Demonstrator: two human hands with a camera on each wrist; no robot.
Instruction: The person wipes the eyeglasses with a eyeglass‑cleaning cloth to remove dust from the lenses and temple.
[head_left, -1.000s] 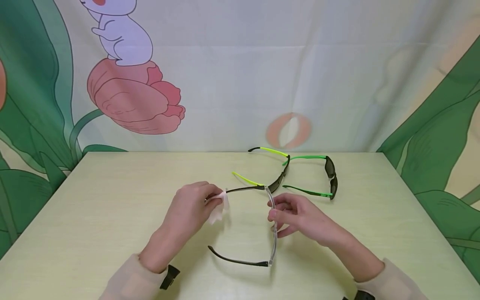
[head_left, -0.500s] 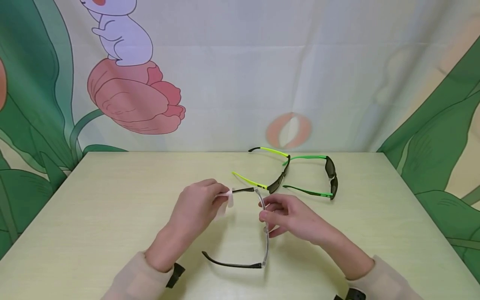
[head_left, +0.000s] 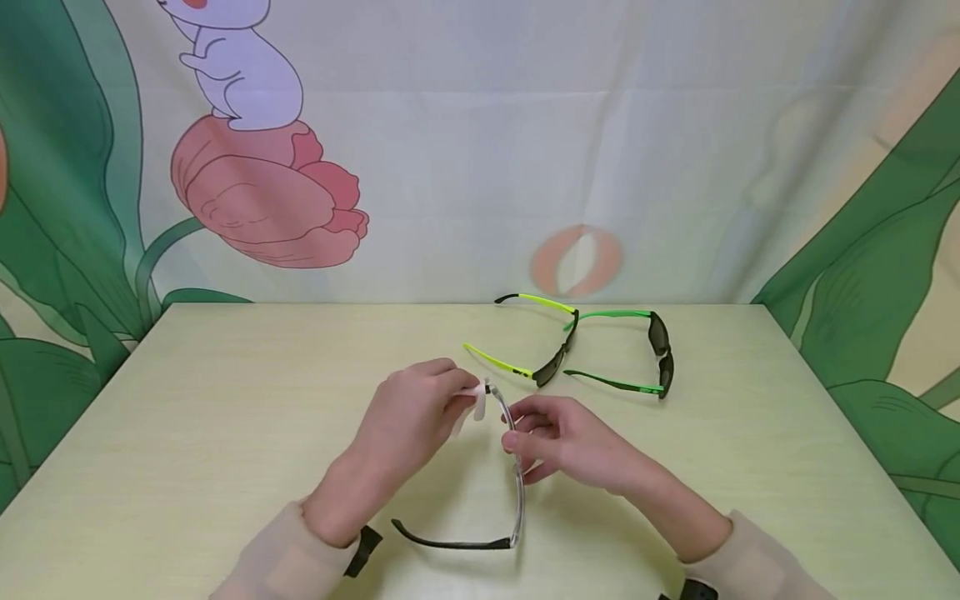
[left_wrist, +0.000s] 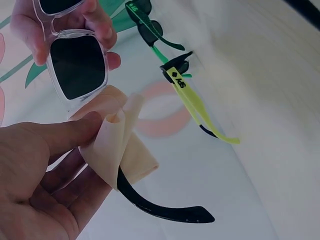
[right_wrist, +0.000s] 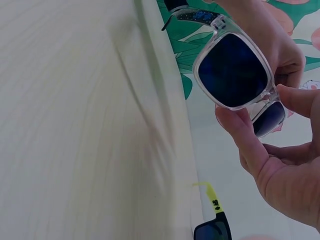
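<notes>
Clear-framed sunglasses (head_left: 520, 500) with dark lenses and black temples are held above the table, both temples unfolded. My right hand (head_left: 573, 437) grips their front near the bridge; the right wrist view shows thumb and fingers around the clear frame (right_wrist: 232, 72). With my left hand (head_left: 408, 417) I pinch a pale cloth (left_wrist: 120, 145) folded around one temple, close to the hinge. The black tip (left_wrist: 192, 212) of that temple sticks out below the cloth in the left wrist view. The other temple (head_left: 457, 545) hangs free toward the front.
Behind the hands, yellow-and-black sunglasses (head_left: 553, 367) lie on the light wooden table (head_left: 225, 433). Green-and-black sunglasses (head_left: 660, 337) sit just to their right, temples pointing left. A printed curtain (head_left: 450, 150) hangs along the table's back edge.
My left hand and the cloth have slid right along the temple up to the hinge. My right hand has brought the clear sunglasses left. The other two pairs stay put.
</notes>
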